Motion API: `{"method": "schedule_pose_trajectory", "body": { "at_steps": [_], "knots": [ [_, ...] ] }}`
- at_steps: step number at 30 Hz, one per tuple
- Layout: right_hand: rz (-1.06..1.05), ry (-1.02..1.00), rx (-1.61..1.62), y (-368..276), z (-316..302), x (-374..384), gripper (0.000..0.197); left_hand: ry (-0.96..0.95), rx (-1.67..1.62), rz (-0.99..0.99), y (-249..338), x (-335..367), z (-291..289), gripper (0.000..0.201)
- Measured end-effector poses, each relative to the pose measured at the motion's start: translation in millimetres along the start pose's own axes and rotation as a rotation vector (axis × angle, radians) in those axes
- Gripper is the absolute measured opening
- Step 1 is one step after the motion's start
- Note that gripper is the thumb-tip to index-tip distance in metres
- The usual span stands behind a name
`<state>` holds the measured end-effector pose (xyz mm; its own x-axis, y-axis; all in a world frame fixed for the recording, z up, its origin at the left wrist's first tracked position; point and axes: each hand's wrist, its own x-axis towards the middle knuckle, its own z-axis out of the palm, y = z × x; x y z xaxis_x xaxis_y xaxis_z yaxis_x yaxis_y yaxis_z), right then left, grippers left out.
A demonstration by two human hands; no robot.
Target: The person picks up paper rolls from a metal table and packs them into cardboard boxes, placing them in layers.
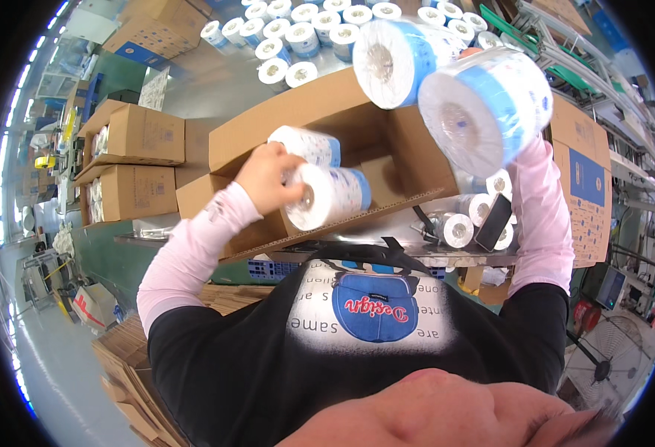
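My left hand (271, 177) is closed on two plastic-wrapped tissue rolls, one white and blue roll (316, 147) behind the other roll (327, 197). They are over the left part of an open cardboard box (297, 108) in front of me. On the right, two more wrapped rolls, a blue-banded roll (390, 67) and a nearer roll (484, 108), are held up high above the box's right end. Only some fingertips of my right hand (470, 53) show between them; the rolls hide the rest. Part of the box's bare bottom shows.
Several wrapped rolls (302, 39) stand on the metal table (215, 74) at the back. More rolls (458, 229) lie right of the box, near a black strap-like item (493, 222). Filled cartons (145, 134) sit left; a printed carton (584, 179) and metal framework (610, 112) are right.
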<state>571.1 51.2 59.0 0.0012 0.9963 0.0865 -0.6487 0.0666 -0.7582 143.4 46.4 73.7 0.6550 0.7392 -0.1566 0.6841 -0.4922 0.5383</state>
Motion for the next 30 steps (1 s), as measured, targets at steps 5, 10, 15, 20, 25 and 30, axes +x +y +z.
{"method": "schedule_pose_trajectory", "body": {
  "at_steps": [5, 10, 15, 20, 25, 30],
  "knots": [
    [0.214, -0.295, -0.330, -0.2, 34.7, -23.6, 0.029, -0.021, 0.266, 0.143, 11.1, -7.3, 25.6, 0.035],
    [-0.157, -0.993, -1.921, 26.2, 91.3, -40.3, 0.030, -0.089, 0.354, 0.290, 7.8, 4.5, 58.7, 0.028],
    [0.235, -1.043, -2.129, 134.1, 23.2, -78.0, 0.027, -0.159, 0.309, 0.455, 22.5, 56.0, 138.2, 0.023],
    [0.197, -0.957, -1.832, 115.3, 80.6, -21.1, 0.044, -0.209, 0.085, 0.089, -41.6, 98.5, 273.7, 0.046],
    [-0.209, -0.234, -2.040, 82.9, 17.4, -1.2, 0.030, -0.324, -0.173, 0.499, 39.3, 123.6, 140.6, 0.039],
    [0.121, -0.167, -1.882, 110.0, 35.1, -30.1, 0.013, 0.101, -0.098, 0.212, 14.0, 235.7, 42.1, 0.029]
  ]
}}
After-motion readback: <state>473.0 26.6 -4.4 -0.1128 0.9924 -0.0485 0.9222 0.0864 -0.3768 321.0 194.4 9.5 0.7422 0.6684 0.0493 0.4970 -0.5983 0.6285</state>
